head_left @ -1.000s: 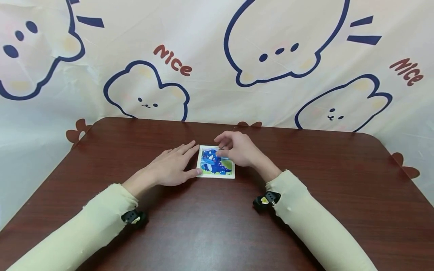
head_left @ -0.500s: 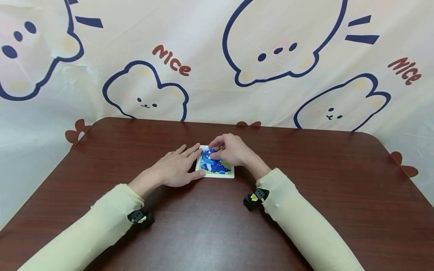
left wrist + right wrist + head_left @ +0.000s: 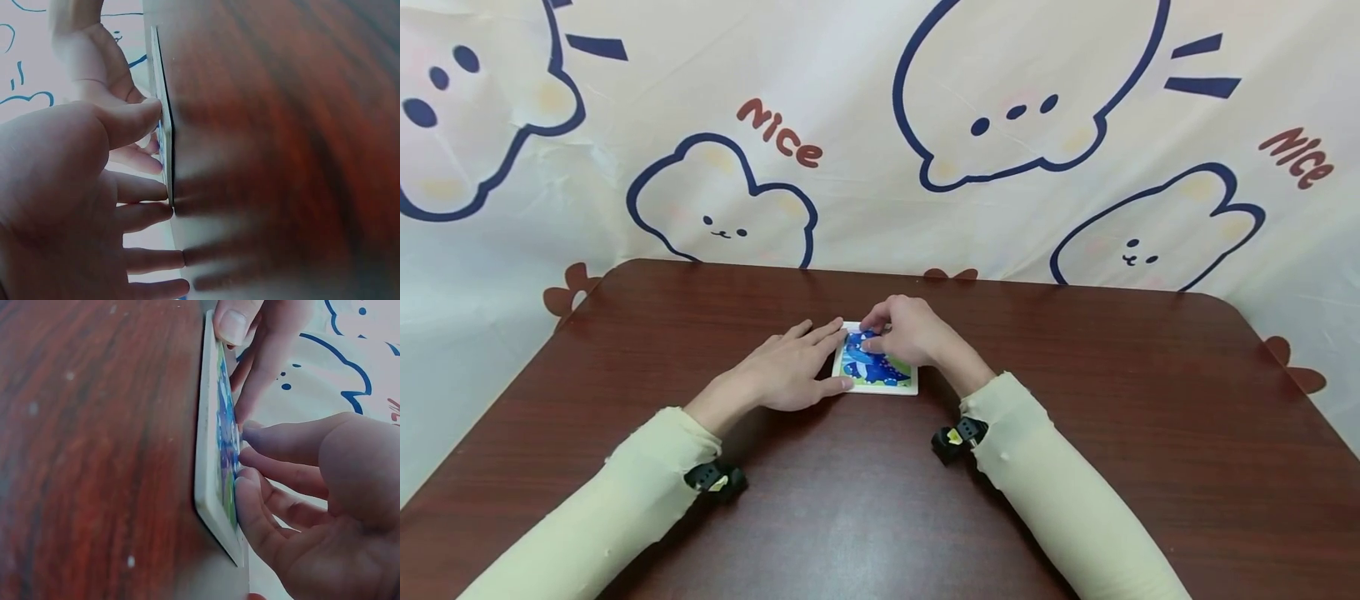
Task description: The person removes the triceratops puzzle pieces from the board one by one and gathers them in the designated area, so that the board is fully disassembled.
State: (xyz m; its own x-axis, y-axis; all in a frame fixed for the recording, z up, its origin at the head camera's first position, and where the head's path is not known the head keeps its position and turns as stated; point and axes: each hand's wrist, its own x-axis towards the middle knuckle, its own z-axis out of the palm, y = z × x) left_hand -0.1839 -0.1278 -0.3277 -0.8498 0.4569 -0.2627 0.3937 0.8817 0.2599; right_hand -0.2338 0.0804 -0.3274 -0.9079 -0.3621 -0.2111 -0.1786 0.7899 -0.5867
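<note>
A small square jigsaw puzzle (image 3: 880, 369) with a white frame lies flat on the table, bearing a blue cartoon dinosaur picture. My left hand (image 3: 786, 373) has its fingers spread along the left side; its thumb rests on the lower left of the frame, and a fingertip touches the upper left. Over the upper right part, my right hand (image 3: 910, 329) has bent fingers. In the right wrist view its thumb and fingertips (image 3: 245, 481) touch the picture surface. Whether they pinch a piece is hidden. The hand covers the puzzle's upper right corner in the head view.
The puzzle lies on a dark brown wooden table (image 3: 865, 500). A pale cloth (image 3: 865, 225) with cartoon outlines hangs behind the table's far edge. Black straps with small devices sit at the left wrist (image 3: 715, 481) and the right wrist (image 3: 958, 439).
My right hand has come down and left onto the picture since a second ago. My left hand has shifted slightly right, its thumb further onto the frame. Little differs over the last half second.
</note>
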